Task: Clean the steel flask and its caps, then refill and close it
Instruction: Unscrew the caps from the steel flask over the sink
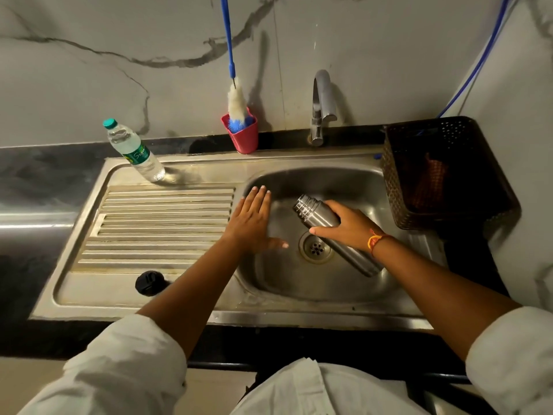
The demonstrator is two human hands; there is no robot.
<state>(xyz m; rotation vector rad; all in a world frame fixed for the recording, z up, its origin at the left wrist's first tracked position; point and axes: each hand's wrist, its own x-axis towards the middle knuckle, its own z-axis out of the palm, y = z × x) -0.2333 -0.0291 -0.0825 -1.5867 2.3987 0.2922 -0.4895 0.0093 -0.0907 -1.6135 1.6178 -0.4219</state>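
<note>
My right hand grips the steel flask around its upper body, over the sink basin. The flask is uncapped and tilted, its threaded neck pointing up and left, its base low at the right. My left hand hovers flat with straight fingers over the basin's left edge and holds nothing. A black cap lies on the drainboard near the front edge. The drain sits just under the flask.
A plastic water bottle stands at the back of the drainboard. A pink cup holds a blue-handled bottle brush. The tap rises behind the basin. A dark perforated basket sits to the right.
</note>
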